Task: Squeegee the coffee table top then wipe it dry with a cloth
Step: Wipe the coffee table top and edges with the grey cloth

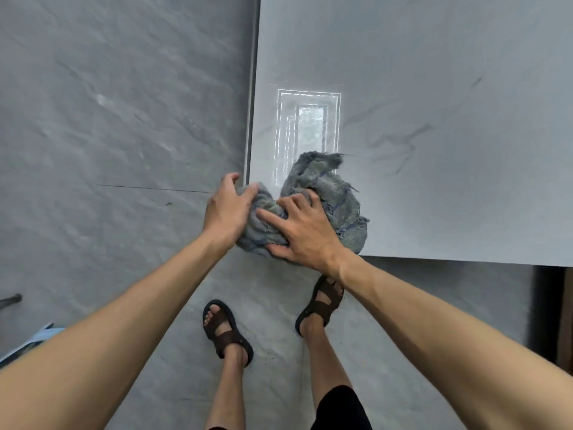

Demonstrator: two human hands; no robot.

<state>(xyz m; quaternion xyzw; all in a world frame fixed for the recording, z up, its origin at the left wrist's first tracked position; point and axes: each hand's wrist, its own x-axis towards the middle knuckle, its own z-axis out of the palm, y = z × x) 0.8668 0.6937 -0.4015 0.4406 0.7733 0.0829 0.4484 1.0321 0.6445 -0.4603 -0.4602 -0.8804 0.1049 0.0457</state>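
a crumpled grey cloth (322,193) is seen bunched at the near left corner of a pale grey coffee table top (434,72), viewed from above through a head-worn camera. the cloth, frayed at its edges and threaded with thin blue lines, is pressed down by both hands. the left hand (228,209) is laid on the cloth's left end, right at the table's left edge, with the fingers curled over the fabric and partly past the edge. the right hand (305,229) is spread flat on the middle of the cloth, fingers splayed and pointing left, so that the two hands are set close together, fingertips nearly meeting over the bundle. whether the fabric is actually gripped by either hand cannot be told; both are shown bearing on it from above. just beyond the cloth, a bright rectangular reflection (308,128) is caught on the glossy surface, with faint streaks visible inside it. dark vein-like markings (400,144) are seen in the table top to the right. below the table's near edge, two feet in dark brown sandals (226,332) are planted on a grey marbled floor (108,119). a pale blue object (31,339) is partly shown at the lower left, too cropped to be identified.
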